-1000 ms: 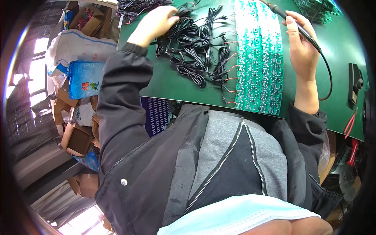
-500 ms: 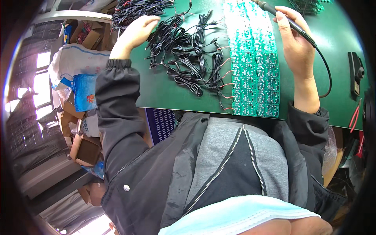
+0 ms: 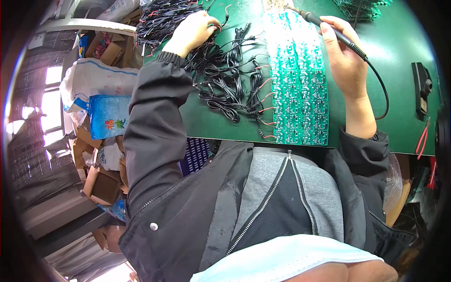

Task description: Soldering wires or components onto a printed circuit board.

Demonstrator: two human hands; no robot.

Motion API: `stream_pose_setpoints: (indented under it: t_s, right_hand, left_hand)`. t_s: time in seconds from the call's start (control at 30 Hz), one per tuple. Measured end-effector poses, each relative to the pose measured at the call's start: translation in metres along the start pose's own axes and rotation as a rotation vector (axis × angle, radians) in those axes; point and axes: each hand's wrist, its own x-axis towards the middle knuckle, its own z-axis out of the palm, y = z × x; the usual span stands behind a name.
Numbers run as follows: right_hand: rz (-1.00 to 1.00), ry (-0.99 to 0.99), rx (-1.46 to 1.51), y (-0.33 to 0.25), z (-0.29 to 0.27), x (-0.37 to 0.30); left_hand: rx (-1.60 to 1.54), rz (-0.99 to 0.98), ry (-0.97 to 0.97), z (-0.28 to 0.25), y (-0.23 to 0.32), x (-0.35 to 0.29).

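Observation:
My right hand (image 3: 346, 61) grips a soldering iron (image 3: 329, 32), its tip over the far end of a panel of green circuit boards (image 3: 300, 103). Glare washes out the panel's far part. Black cables (image 3: 223, 105) lie coiled along the panel's left side, several with red wire ends meeting its edge. My left hand (image 3: 195, 32) has its fingers closed at the far end of these coils, on a black cable with red wire showing by the fingertips. Just left of that hand is a larger pile of black cables (image 3: 162, 21).
The green tabletop (image 3: 394, 94) carries a black holder-like object (image 3: 421, 89) at the right and more green boards (image 3: 364, 9) at the far right. Red-handled pliers (image 3: 424, 136) are at the right edge. Cardboard boxes (image 3: 103, 185) and a blue bag (image 3: 109, 117) stand at the left.
My left hand has moved right and its fingers have come down onto a cable. The right hand with the soldering iron has shifted slightly left and nearer in the picture.

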Motion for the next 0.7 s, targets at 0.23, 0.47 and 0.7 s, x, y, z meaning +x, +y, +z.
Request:
stream_pose_setpoints:
  t_s: [0.23,0.47,0.7]
  right_hand:
    - [-0.007,0.008,0.041,0.004,0.000,0.004]
    - [-0.071,0.067,-0.124,-0.014,0.002,0.001]
    - [0.039,0.011,-0.116,-0.045,0.012,0.006]
  left_hand:
    - [-0.784,-0.539,0.409,0.020,-0.051,-0.004]
    - [-0.191,-0.283,0.143,-0.074,0.004,0.004]
    - [0.004,-0.273,-0.109,-0.005,0.022,0.026]
